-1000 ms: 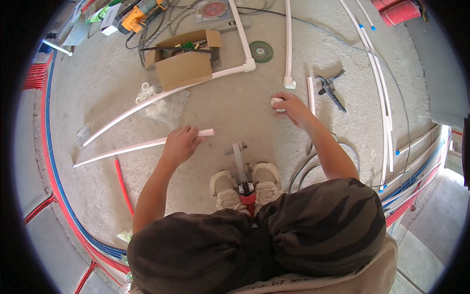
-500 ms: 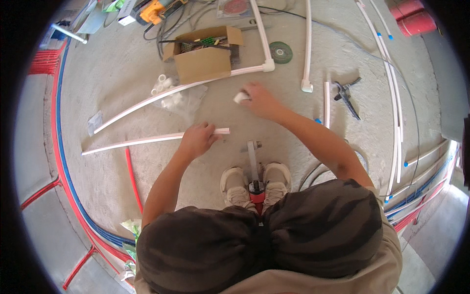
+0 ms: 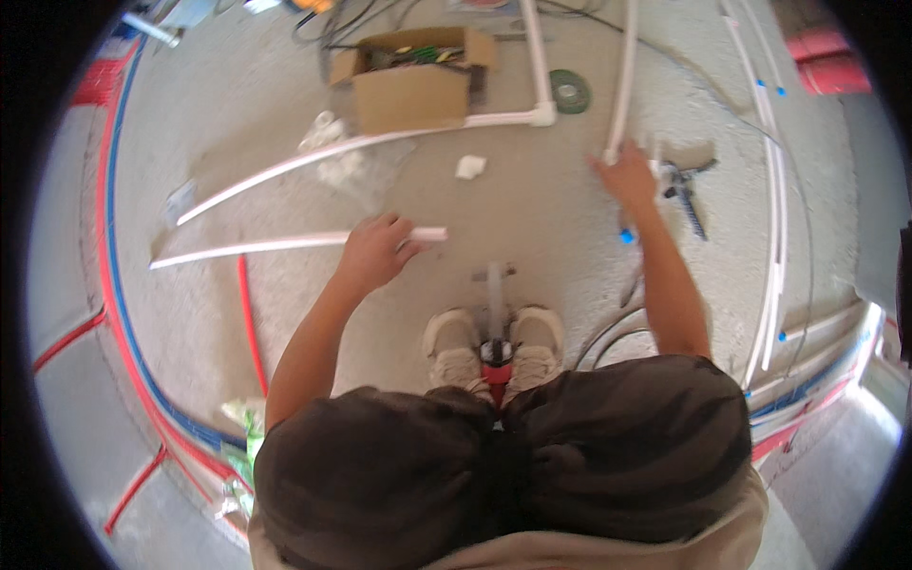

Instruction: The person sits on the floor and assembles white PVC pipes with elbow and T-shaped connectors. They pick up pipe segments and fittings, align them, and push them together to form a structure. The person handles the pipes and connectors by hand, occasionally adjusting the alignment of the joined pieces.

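Observation:
My left hand (image 3: pixel 378 249) is closed round a white plastic pipe (image 3: pixel 275 245) near its right end. The pipe runs left, low over the floor. A small white pipe fitting (image 3: pixel 470 167) lies on the floor between my hands, touched by neither. My right hand (image 3: pixel 629 179), slightly blurred, is stretched out to the right with its fingers apart. It covers the near end of a long white pipe (image 3: pixel 622 85) and most of a short pipe beside it. Whether its fingers touch either is not clear. A tool with a pale flat bar and a red end (image 3: pixel 495 294) lies between my shoes.
An open cardboard box (image 3: pixel 413 103) of small parts stands behind a white pipe with an elbow (image 3: pixel 542 115). A bag of white fittings (image 3: pixel 342 161), a green disc (image 3: pixel 570 91) and a black clamp-like tool (image 3: pixel 686 195) lie around. Long pipes (image 3: pixel 774 209) line the right.
My right hand has let go of the white fitting, which now lies on the floor, and has moved right to the pipe ends. My left hand stays on its pipe. The view has shifted slightly.

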{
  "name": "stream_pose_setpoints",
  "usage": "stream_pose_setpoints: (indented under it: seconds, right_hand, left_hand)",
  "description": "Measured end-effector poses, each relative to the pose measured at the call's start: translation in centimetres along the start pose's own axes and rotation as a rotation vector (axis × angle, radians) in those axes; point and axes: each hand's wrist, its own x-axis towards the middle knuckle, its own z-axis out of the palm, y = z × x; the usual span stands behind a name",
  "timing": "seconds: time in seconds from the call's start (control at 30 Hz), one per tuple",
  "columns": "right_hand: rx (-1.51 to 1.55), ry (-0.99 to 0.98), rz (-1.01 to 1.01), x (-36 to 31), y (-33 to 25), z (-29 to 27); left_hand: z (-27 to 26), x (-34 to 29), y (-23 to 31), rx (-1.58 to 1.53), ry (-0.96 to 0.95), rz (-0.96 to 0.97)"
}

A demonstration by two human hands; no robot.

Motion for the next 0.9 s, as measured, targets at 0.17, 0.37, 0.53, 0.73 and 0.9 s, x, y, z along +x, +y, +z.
stream_pose_setpoints:
  seconds: [0.17,0.37,0.53,0.73,0.9]
  right_hand:
    - [0.498,-0.228,0.095,1.6,1.5,-3.7]
    - [2.247,-0.677,0.051,-5.5,0.9,-9.2]
    - [2.084,-0.817,-0.142,-10.1,-3.6,-9.7]
    - [1.941,-0.826,-0.138,-12.5,-4.4,-11.1]
    - [1.719,-0.578,-0.168,-13.7,-4.9,-11.1]
  left_hand:
    - [-2.6,-0.4,1.1,0.026,0.125,0.024]
    - [-4.3,-0.5,3.1,0.026,0.207,0.064]
    - [-4.3,-0.8,4.1,0.007,0.177,0.074]
    - [-4.5,-0.8,4.7,-0.035,0.183,0.111]
    - [-4.6,-0.7,4.8,-0.038,0.187,0.146]
